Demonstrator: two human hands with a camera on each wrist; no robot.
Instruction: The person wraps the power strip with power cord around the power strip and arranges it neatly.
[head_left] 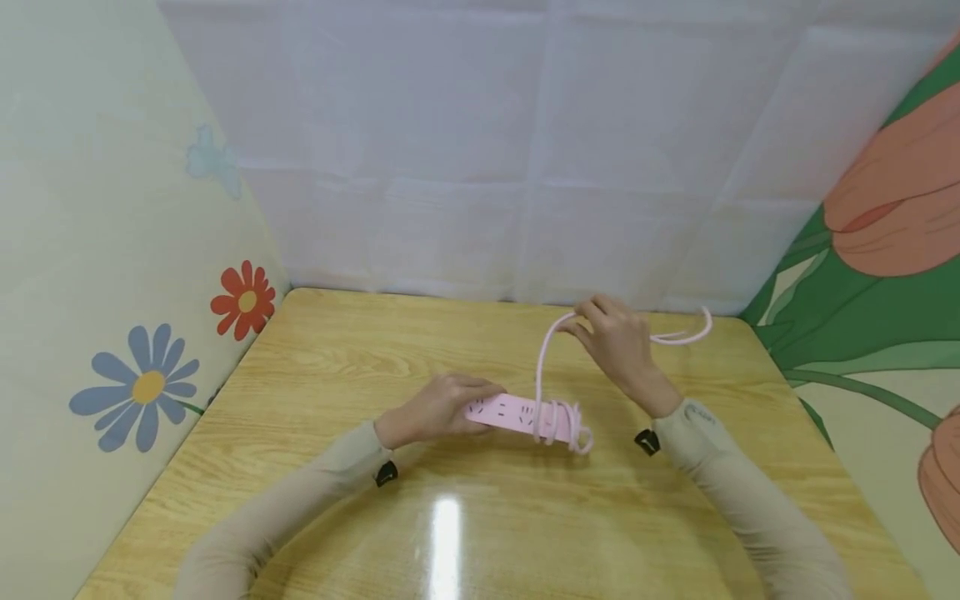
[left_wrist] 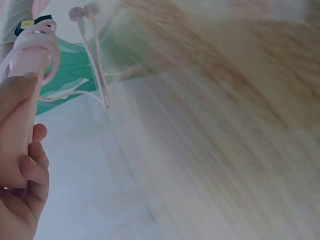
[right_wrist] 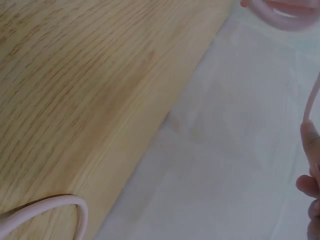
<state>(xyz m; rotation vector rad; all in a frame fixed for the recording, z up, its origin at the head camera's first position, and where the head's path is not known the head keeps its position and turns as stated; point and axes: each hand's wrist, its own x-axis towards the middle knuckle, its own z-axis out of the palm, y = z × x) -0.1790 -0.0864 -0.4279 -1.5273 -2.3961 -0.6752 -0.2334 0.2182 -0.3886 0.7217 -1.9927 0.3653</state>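
Note:
A pink power strip [head_left: 501, 411] is held above the table by my left hand [head_left: 447, 407], which grips its left end. In the left wrist view, the thumb lies along one face of the strip [left_wrist: 14, 145] and the fingers [left_wrist: 37, 172] curl round the other side. Several loops of pink cord [head_left: 555, 421] wrap the strip's right end. From those loops the cord rises in an arc to my right hand [head_left: 618, 343], which pinches it up and to the right. Past that hand the cord's loose part [head_left: 686, 338] trails rightward; its plug is not clearly seen.
The wood-grain table [head_left: 337, 350] backs onto a hanging white cloth [head_left: 420, 167]. Painted walls stand at both sides, flowers on the left [head_left: 148, 387] and large tulips on the right [head_left: 892, 192]. In the right wrist view, cord [right_wrist: 50, 202] lies near the table's back edge.

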